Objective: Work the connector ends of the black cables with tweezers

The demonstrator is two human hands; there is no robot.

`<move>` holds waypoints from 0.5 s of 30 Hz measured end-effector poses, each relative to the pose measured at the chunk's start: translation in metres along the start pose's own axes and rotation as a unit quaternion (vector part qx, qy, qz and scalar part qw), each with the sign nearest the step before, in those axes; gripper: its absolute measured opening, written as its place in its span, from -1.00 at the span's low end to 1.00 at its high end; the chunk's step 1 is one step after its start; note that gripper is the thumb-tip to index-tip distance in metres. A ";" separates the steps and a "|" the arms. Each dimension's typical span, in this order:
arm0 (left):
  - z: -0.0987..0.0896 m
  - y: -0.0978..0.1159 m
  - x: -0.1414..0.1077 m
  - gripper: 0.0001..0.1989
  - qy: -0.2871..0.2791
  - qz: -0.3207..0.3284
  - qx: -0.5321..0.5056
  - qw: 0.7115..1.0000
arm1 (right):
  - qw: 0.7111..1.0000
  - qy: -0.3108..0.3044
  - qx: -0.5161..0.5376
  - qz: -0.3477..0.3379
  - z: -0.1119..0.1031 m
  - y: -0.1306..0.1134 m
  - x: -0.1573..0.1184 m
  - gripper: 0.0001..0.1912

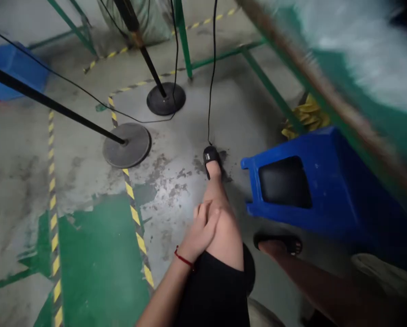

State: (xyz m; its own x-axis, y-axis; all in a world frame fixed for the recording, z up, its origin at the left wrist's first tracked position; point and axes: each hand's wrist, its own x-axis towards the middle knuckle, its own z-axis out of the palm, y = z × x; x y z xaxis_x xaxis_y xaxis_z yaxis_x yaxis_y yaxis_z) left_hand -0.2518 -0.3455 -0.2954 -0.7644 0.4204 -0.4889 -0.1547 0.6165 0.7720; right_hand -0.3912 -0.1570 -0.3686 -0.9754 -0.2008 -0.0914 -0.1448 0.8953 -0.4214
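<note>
My left hand (pixel 201 230) rests palm down on my bare left knee (pixel 220 215), its fingers loosely spread and holding nothing. A red string bracelet (pixel 184 259) circles the wrist. Black shorts (pixel 215 290) cover the thigh beside the forearm. Below the knee, my left foot wears a black slide sandal (pixel 210 154) and stands on the floor, at the end of a hanging black cable (pixel 211 81). Another sandal (pixel 285 243) is on my right foot, near a blue plastic stool or bin (pixel 329 181). My right hand is out of view.
Two black poles rise from round bases (pixel 126 144), with a thin cable trailing between them. A green-framed table (pixel 353 109) with blurred whitish material crosses the upper right; yellow cloth (pixel 307 116) lies beneath. Striped tape (pixel 135 218) marks the worn floor. A blue bin (pixel 16 68) stands left.
</note>
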 end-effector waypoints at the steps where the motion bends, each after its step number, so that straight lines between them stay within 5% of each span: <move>1: 0.000 -0.001 0.001 -0.55 -0.018 -0.011 -0.010 1.000 | 1.000 -0.007 0.016 0.016 0.018 0.003 0.011 -0.62; 7: -0.012 -0.005 -0.004 -0.46 -0.098 -0.037 -0.057 0.993 | 0.991 -0.013 0.094 0.095 0.093 0.033 0.040 -0.60; 15: -0.018 -0.011 -0.005 -0.43 -0.148 -0.030 -0.103 0.983 | 0.985 -0.005 0.123 0.119 0.140 0.053 0.051 -0.56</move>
State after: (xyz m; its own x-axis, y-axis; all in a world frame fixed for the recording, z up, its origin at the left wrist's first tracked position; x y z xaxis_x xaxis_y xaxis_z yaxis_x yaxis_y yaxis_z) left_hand -0.2575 -0.3663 -0.2940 -0.5389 0.5813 -0.6097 -0.3416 0.5108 0.7889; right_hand -0.4257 -0.1760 -0.5218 -0.9751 -0.0019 -0.2218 0.1334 0.7940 -0.5931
